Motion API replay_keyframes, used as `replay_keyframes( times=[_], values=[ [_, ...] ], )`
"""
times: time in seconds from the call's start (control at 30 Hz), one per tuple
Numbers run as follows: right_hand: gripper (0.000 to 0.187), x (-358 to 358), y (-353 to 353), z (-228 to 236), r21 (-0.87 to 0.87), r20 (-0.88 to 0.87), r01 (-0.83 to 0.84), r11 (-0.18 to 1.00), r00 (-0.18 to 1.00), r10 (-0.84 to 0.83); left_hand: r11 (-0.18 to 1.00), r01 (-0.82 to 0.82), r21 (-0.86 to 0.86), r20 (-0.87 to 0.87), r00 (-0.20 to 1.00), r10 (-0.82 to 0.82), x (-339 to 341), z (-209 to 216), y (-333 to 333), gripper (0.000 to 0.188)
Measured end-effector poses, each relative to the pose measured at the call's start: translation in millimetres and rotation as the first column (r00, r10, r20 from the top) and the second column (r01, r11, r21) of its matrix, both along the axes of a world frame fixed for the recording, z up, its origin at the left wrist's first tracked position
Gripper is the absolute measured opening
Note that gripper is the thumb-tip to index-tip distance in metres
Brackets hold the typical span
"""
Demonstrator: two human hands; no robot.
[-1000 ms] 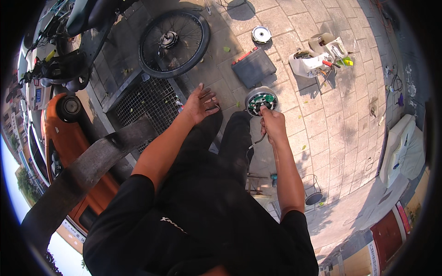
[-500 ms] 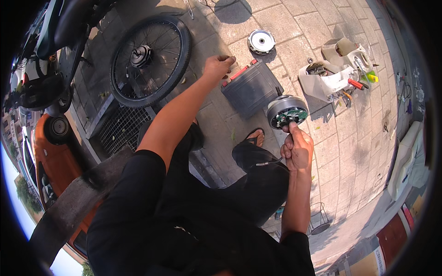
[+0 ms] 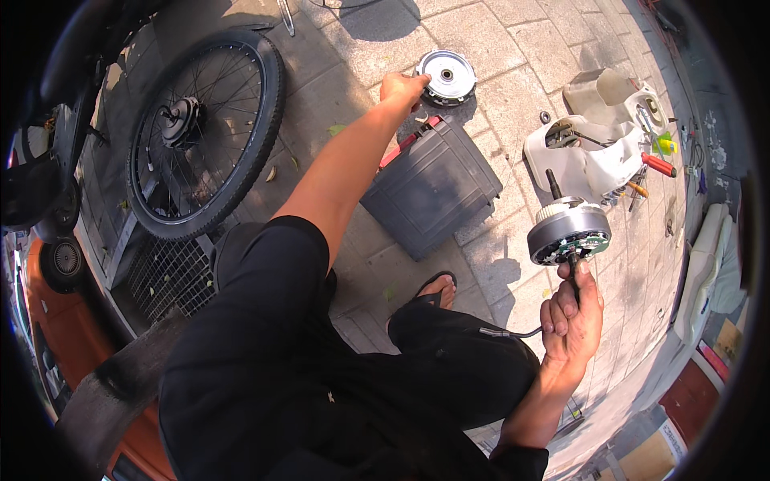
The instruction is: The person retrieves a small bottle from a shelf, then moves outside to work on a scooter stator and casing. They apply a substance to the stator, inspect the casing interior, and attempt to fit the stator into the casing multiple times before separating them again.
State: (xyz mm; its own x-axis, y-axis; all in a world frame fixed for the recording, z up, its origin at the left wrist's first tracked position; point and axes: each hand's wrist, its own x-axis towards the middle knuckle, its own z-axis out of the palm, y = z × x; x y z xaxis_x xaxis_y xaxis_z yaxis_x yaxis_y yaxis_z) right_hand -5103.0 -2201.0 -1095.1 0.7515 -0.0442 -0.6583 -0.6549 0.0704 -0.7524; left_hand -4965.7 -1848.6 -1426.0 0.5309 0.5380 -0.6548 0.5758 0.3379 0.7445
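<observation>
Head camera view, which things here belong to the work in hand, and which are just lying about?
Likely in the work:
- round motor part with green circuit board, held in the right hand
- round silvery cover, left hand at its rim

Apparently just lying about:
- spoked wheel
- dark case
- white plastic housing

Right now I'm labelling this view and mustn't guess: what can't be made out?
In the head view:
- Left hand: its own back hides whether it grips or only touches the silver disc.
- Motor core: the right hand hides much of the part gripped beneath it.
- Dark case: shut, hiding any contents.
- Parts in the white plastic shell: too small and shadowed to tell.
- Orange car: cut off by the picture's dark rim.
</observation>
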Motion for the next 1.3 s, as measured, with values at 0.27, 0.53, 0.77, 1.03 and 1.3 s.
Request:
replay_keyframes(
  times=[0.27, 0.53, 0.77, 1.03, 1.3],
  values=[
    [0.037, -9.8, -15.0, -0.6, -0.008, -0.026, 0.026, 1.0, 0.999, -0.026, 0.947, 0.121, 0.298, -0.115, 0.989, -0.09, 28.6, -19.9, 0.1, 0.022],
    [0.037, -7.8, -10.4, -1.3, -0.034, -0.013, 0.002, 0.999, 1.0, -0.002, 0.98, 0.099, 0.175, 0.033, 0.994, -0.106, 30.1, 8.9, 35.7, 0.02],
    [0.037, -1.2, 5.3, -1.1, -0.027, -0.02, -0.04, 0.999, 0.999, 0.04, 0.993, 0.117, -0.032, 0.162, 0.981, -0.111, -26.5, -4.3, 140.5, 0.015],
    [0.039, 7.7, 28.5, -4.0, -0.046, -0.043, -0.133, 0.99, 0.99, 0.131, 0.974, 0.223, -0.034, -0.092, 0.97, -0.225, -98.8, -44.5, 169.1, 0.04],
    [0.038, 12.3, 39.0, -8.3, -0.066, -0.064, -0.149, 0.987, 0.987, 0.145, 0.327, 0.376, 0.867, -0.267, 0.905, -0.331, -60.1, -49.9, 146.9, 0.056]
  ],
)
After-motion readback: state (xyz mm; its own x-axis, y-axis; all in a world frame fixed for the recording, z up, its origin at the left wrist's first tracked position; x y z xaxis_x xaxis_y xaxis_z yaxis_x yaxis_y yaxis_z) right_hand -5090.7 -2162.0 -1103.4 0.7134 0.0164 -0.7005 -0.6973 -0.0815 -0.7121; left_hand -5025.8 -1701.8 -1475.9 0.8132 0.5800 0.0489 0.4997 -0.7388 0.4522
